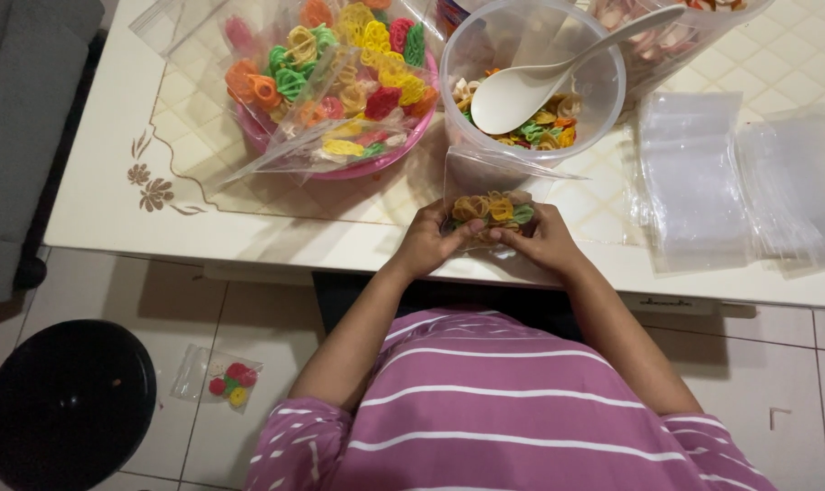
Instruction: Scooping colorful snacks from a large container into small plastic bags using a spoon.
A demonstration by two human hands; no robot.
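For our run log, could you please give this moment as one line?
left hand: holds small bag | right hand: holds small bag | bag: coloured crackers, top open | behind: tub with spoon

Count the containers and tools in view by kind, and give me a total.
Pink bowl: 1
Clear tub: 1
White spoon: 1
Small filled bags: 2, one in both hands, one on the floor
Black stool: 1
Total: 6

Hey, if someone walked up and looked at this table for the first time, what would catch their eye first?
Probably the pink bowl heaped with bright, multicoloured ring-shaped crackers at the table's far left. Next, the small clear plastic bag of crackers held between the left hand and right hand at the near edge. Behind it stands a clear round tub with a white plastic spoon in it.
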